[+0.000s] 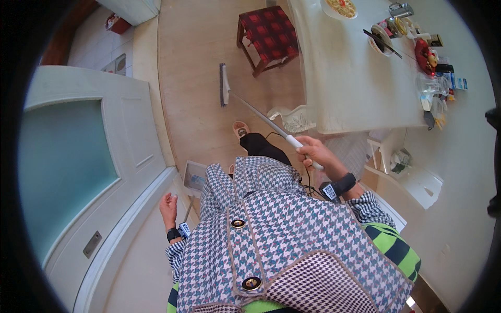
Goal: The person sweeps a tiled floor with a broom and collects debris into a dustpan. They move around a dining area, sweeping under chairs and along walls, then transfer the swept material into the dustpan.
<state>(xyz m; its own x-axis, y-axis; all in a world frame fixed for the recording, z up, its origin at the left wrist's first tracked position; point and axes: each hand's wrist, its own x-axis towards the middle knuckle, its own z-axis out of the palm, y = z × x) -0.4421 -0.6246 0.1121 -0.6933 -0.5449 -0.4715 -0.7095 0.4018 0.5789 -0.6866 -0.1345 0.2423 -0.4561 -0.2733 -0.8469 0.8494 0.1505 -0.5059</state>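
My right hand (315,154) grips the white end of a broom's long grey handle (262,115). The broom head (224,85), white with dark bristles, rests on the wooden floor ahead of my slippered foot (240,129). At the lower left, my left hand (168,209) hangs beside the door frame with its fingers loosely bent and nothing seen in it. Near that hand stands a pale dustpan (194,178) with something blue inside. Its thin handle (190,207) passes by my left wrist, apart from the fingers.
A stool (268,35) with a red-and-black checked cover stands by the covered table (352,94). On the table are a bowl with chopsticks (380,41), a bowl of food (340,8) and several small items. A white door (90,156) with frosted glass stands at left.
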